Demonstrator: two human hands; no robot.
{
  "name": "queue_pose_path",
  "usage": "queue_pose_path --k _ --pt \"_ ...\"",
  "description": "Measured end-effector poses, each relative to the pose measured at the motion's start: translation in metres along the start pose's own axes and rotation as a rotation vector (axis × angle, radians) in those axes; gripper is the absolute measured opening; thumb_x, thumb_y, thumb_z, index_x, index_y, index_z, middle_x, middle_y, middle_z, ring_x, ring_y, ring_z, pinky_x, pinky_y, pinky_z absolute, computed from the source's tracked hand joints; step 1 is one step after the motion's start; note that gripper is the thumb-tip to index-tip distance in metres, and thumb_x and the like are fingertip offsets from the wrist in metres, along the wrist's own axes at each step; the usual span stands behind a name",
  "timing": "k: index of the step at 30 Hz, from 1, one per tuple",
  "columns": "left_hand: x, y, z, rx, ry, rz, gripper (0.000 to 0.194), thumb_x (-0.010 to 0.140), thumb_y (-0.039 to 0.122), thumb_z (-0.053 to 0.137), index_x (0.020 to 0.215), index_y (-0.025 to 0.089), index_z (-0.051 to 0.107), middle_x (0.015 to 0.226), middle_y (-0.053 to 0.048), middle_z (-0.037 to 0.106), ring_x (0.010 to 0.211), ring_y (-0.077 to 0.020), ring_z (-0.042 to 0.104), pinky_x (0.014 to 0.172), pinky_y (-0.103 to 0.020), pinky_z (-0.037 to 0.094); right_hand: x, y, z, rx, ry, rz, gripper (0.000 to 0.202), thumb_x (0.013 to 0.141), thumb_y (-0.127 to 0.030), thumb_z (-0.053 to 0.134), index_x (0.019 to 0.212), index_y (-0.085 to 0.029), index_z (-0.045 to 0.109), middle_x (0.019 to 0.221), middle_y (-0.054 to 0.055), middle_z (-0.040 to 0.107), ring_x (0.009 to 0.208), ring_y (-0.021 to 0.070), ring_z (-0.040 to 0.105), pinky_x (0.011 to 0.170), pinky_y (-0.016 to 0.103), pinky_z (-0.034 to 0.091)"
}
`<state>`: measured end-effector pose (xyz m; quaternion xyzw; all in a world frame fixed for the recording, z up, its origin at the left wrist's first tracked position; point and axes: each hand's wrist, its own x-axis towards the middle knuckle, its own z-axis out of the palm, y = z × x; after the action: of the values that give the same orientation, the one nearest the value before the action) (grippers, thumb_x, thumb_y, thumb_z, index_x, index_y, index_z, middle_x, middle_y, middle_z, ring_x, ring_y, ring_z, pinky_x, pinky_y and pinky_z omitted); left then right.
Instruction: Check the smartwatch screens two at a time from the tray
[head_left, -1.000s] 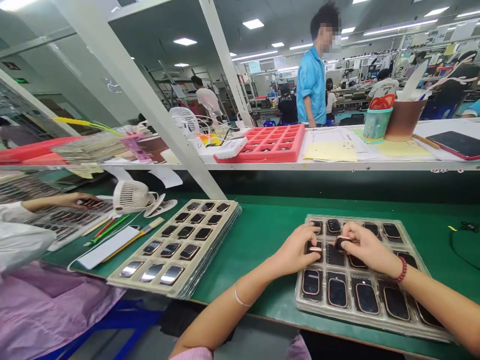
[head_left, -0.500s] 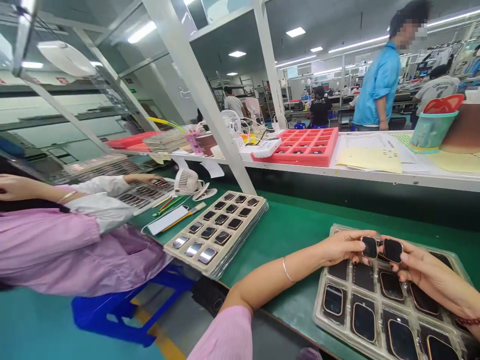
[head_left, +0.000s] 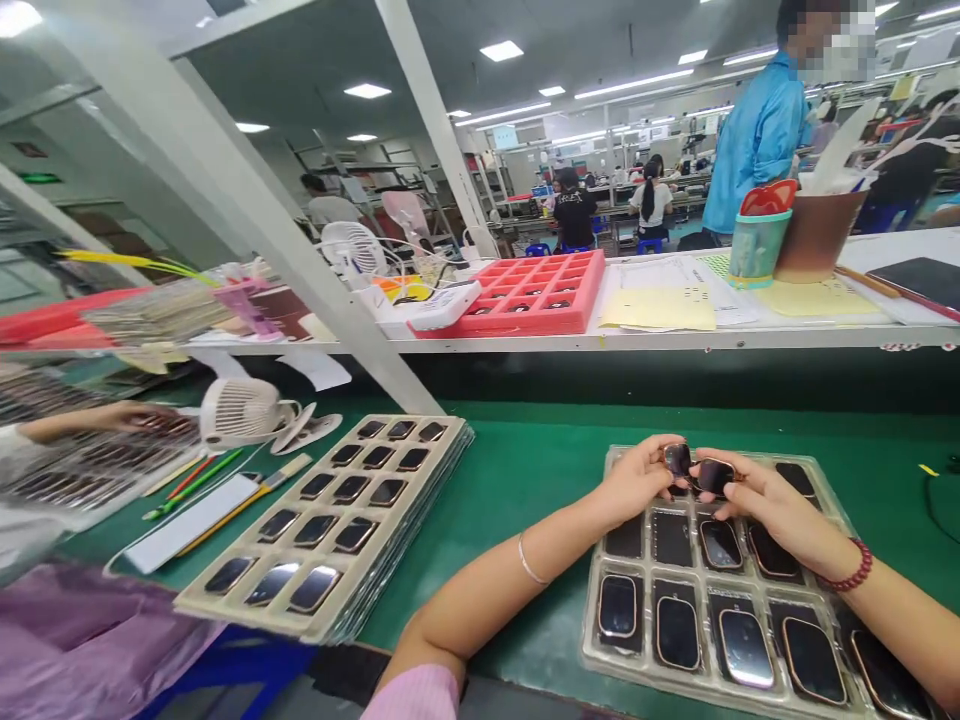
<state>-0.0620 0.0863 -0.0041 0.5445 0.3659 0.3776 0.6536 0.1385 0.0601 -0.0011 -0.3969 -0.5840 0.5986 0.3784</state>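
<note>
My left hand (head_left: 634,482) pinches a small dark smartwatch face (head_left: 677,460) with a gold rim. A second smartwatch face (head_left: 714,476), also dark and gold-rimmed, is gripped in my right hand (head_left: 766,500). The two are held close together, tilted, over the far part of a clear plastic tray (head_left: 600,655). Gold-rimmed watch faces such as this one (head_left: 677,632) fill the tray's near row of pockets, and more lie in the row behind. Two pockets near my left hand show only dark bottoms. My right hand and forearm hide part of the tray.
A stack of beige trays (head_left: 334,545) with watch faces stands to the left. Beyond it are a white fan (head_left: 240,412), a brush (head_left: 289,470) and a co-worker's hand (head_left: 124,418). The shelf holds a red foam tray (head_left: 536,290) and a teal cup (head_left: 759,248).
My view has turned to the right, so the bench things appear further left. Both hands still hold the watch faces, which are now tilted more. The person in blue has turned partly out of view.
</note>
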Motion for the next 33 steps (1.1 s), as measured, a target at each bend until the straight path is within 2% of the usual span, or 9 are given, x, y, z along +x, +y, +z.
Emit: queue_pose_path --k 3,7,11,17,20,23,25,33 --pt "0.002 -0.006 0.003 0.056 0.029 0.022 0.048 0.067 0.005 0.051 0.114 0.017 0.049 0.097 -0.006 0.061 0.075 -0.0127 0.062 0.055 -0.018 0.042 0.000 0.000 0.003 -0.068 0.008 -0.050 0.038 0.083 -0.031 0.055 0.121 -0.024 0.054 0.104 0.008 0.064 0.082 0.0211 0.063 0.069 0.036 0.056" --pt "0.000 -0.007 0.004 0.095 0.017 0.021 0.042 0.069 0.006 0.049 0.110 0.016 0.052 0.092 -0.006 0.063 0.070 -0.0115 0.062 0.053 -0.018 0.040 0.000 0.001 0.005 -0.098 0.009 -0.082 0.037 0.082 -0.025 0.053 0.119 -0.023 0.054 0.107 0.008 0.062 0.078 0.0185 0.062 0.064 0.032 0.054" --pt "-0.003 -0.001 0.004 0.104 0.032 -0.005 0.033 0.073 0.012 0.051 0.106 0.014 0.054 0.089 -0.006 0.064 0.063 -0.0102 0.061 0.051 -0.018 0.038 -0.001 0.000 0.005 -0.098 0.006 -0.076 0.032 0.084 -0.024 0.052 0.115 -0.022 0.054 0.105 0.008 0.063 0.077 0.0177 0.062 0.062 0.030 0.053" --pt "-0.006 0.005 0.004 0.112 0.063 -0.025 0.023 0.081 0.029 0.050 0.096 0.014 0.060 0.081 -0.004 0.064 0.055 -0.0095 0.059 0.048 -0.018 0.037 -0.002 -0.003 0.003 -0.088 0.010 -0.055 0.024 0.091 -0.033 0.046 0.103 -0.018 0.059 0.092 0.007 0.066 0.067 0.0145 0.059 0.060 0.029 0.051" --pt "-0.007 0.004 0.005 0.097 0.048 0.011 0.023 0.078 0.023 0.053 0.098 0.014 0.059 0.084 -0.004 0.064 0.060 -0.0104 0.061 0.049 -0.018 0.038 -0.002 -0.002 0.004 -0.081 0.010 -0.052 0.022 0.090 -0.031 0.048 0.105 -0.019 0.057 0.094 0.007 0.065 0.067 0.0139 0.059 0.060 0.028 0.050" --pt "-0.007 0.000 0.006 0.065 0.038 0.055 0.032 0.071 0.014 0.058 0.103 0.015 0.057 0.090 -0.004 0.063 0.071 -0.0116 0.061 0.061 -0.021 0.047 -0.002 -0.001 0.005 -0.091 0.003 -0.057 0.025 0.085 -0.027 0.054 0.109 -0.020 0.053 0.100 0.007 0.064 0.071 0.0148 0.060 0.059 0.027 0.050" --pt "-0.006 -0.004 0.006 0.040 0.029 0.066 0.030 0.071 0.013 0.058 0.102 0.014 0.057 0.092 -0.004 0.062 0.076 -0.0125 0.060 0.067 -0.024 0.050 -0.001 0.000 0.005 -0.110 0.004 -0.051 0.025 0.085 -0.027 0.054 0.109 -0.019 0.052 0.098 0.008 0.064 0.069 0.0146 0.060 0.058 0.028 0.050" --pt "-0.006 -0.007 0.006 0.068 0.032 0.090 0.024 0.076 0.015 0.055 0.099 0.012 0.058 0.091 -0.006 0.061 0.076 -0.0126 0.059 0.064 -0.023 0.051 0.001 0.003 0.005 -0.113 -0.022 -0.055 0.022 0.087 -0.027 0.051 0.107 -0.018 0.053 0.093 0.006 0.065 0.066 0.0137 0.058 0.060 0.029 0.050"
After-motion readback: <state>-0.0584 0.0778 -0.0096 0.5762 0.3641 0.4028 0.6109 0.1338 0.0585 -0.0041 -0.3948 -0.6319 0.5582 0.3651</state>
